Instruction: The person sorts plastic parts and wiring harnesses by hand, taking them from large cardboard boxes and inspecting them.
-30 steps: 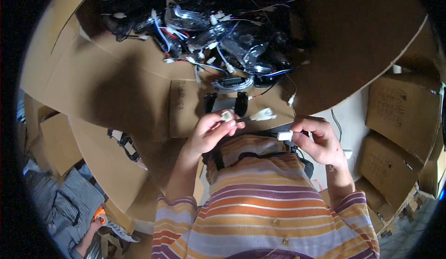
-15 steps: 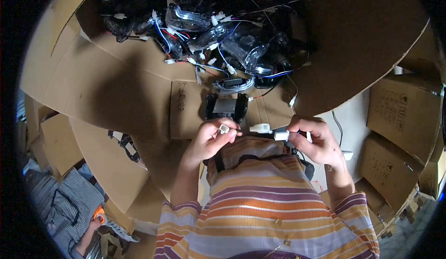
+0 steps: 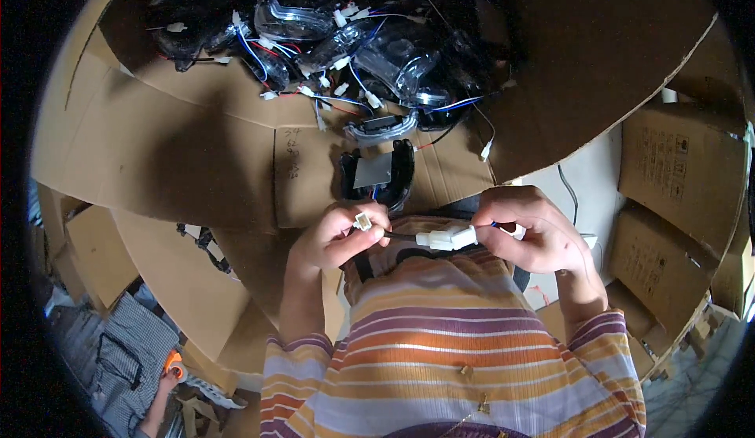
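Note:
My left hand (image 3: 340, 237) is closed, pinching a dark cable (image 3: 403, 237) that runs to a white plug connector (image 3: 431, 240). Above its fingertips a second white connector (image 3: 362, 222) sticks up, its open end showing. Another white plug connector (image 3: 464, 237) is pinched by my closed right hand (image 3: 531, 230) and meets the first one end to end; whether they are fully locked I cannot tell. One more white piece (image 3: 515, 232) peeks out behind the right thumb. Just beyond my left hand lies a curved black lamp unit (image 3: 376, 171) with a grey plate and thin wires.
A heap of clear and black lamp housings (image 3: 393, 60) with tangled wires and white connectors fills the far side of the cardboard (image 3: 228, 194). Cardboard boxes (image 3: 668, 163) stand at the right. At the lower left another person's hand (image 3: 169, 379) is on an orange roll (image 3: 176, 366).
The two white connectors, apart before, now meet end to end between my hands. My right hand has moved slightly left. The view has shifted a little, too.

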The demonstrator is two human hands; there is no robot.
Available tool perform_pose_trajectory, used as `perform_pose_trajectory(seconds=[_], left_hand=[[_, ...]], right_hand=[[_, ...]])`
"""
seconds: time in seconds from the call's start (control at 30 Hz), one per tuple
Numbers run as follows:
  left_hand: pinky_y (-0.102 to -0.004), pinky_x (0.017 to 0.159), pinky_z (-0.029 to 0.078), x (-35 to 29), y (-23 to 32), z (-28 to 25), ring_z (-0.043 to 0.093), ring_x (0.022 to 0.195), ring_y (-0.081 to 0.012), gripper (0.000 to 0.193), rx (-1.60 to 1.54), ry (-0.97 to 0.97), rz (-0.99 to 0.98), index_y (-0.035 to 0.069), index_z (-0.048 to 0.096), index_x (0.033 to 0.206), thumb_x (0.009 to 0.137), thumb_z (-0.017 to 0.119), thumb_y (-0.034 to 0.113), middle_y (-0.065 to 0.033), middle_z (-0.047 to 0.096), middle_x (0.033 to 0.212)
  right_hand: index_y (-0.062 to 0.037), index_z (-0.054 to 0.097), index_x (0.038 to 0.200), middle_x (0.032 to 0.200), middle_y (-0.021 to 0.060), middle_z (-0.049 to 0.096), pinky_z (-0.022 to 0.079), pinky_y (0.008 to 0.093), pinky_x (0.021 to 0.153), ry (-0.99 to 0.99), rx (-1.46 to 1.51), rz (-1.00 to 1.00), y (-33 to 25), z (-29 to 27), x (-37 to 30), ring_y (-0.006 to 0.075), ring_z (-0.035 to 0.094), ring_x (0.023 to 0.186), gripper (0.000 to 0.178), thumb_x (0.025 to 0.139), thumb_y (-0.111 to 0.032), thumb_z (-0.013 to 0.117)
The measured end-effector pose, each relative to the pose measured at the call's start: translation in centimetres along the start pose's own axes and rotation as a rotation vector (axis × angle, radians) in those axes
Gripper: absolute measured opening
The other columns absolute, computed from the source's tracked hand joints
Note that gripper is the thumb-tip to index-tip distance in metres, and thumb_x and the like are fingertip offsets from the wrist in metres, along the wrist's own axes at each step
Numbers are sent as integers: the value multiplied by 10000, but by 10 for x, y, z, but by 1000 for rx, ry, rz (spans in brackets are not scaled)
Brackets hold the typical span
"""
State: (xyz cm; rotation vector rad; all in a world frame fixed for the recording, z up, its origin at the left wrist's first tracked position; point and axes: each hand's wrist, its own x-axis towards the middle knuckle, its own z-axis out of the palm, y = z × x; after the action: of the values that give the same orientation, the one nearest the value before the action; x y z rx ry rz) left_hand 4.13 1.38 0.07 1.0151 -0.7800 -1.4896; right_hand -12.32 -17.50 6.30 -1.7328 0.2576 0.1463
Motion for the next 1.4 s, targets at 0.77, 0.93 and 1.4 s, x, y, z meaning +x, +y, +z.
perform_pose_trajectory(seconds=[0.77,0.93,1.4], left_hand=[[-275,577,337,-242,134,20,300,556,-114,95,327,1295,1089,6,444,787,781,446,101,1,311,593],[-257,608,346,-295,100,-46,424,639,-138,236,1047,2133,428,-11,525,848,795,421,195,-33,455,664],[-289,755,382,-46,-10,-1,501,834,-187,179,833,1221,-285,15,519,909,787,481,141,-107,534,872]], right_hand=[[-1,527,768,641,90,518,384,271,499,143,0,28,17,0,-26,194,509,566,73,719,-44,495],[23,529,749,674,100,534,391,277,515,89,-45,84,17,10,-27,205,514,598,73,702,-30,509],[27,532,778,686,108,531,401,266,488,79,-35,59,41,26,-29,205,519,581,85,716,-24,504]])
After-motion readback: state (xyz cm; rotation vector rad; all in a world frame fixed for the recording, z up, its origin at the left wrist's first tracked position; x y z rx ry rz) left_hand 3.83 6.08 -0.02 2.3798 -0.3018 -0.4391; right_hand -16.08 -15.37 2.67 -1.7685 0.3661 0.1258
